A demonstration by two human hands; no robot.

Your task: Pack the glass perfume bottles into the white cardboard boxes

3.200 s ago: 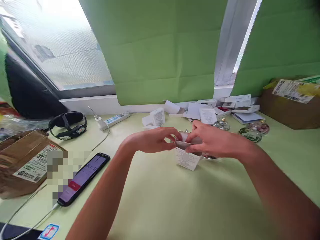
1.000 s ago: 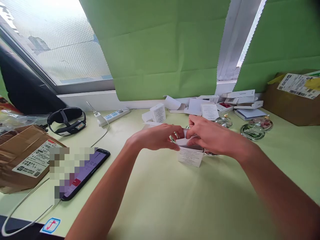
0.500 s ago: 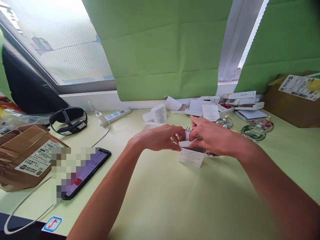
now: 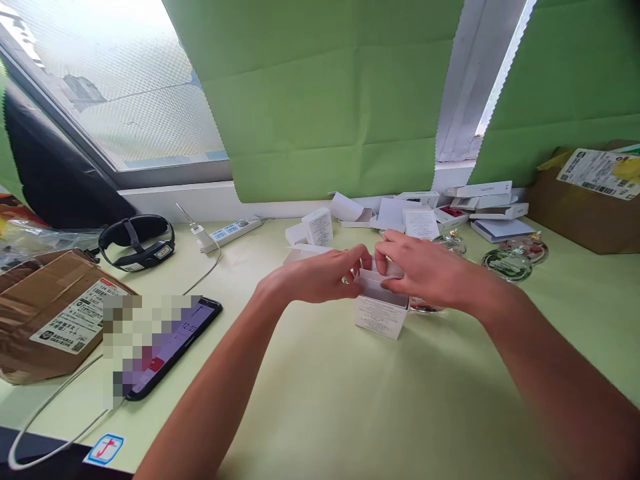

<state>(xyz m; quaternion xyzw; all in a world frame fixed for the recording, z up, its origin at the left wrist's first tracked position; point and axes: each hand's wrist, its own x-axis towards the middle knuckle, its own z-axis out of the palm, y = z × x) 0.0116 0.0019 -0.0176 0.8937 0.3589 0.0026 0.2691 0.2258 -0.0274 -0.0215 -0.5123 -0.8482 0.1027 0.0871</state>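
Observation:
A small white cardboard box with fine print on its front stands on the table, its top open toward me. My left hand grips the box's left rim, thumb at the near corner and fingers curled over the far side. On the other side my right hand pinches the box at its top edge and flap, fingers bent. Part of the opening and the far wall are hidden behind my fingers. Just behind the right wrist lies a glass ornament-like bottle, mostly covered by the hand.
Round glass bottles stand at the right. White boxes and an upright carton lie along the windowsill. A phone, a black headset, a power strip and a brown parcel occupy the left; another brown box is far right.
The white piece between my fingers has gone down at the box's opening, and more of the box's inside shows. The box has shifted slightly toward me; both hands stay at its rim.

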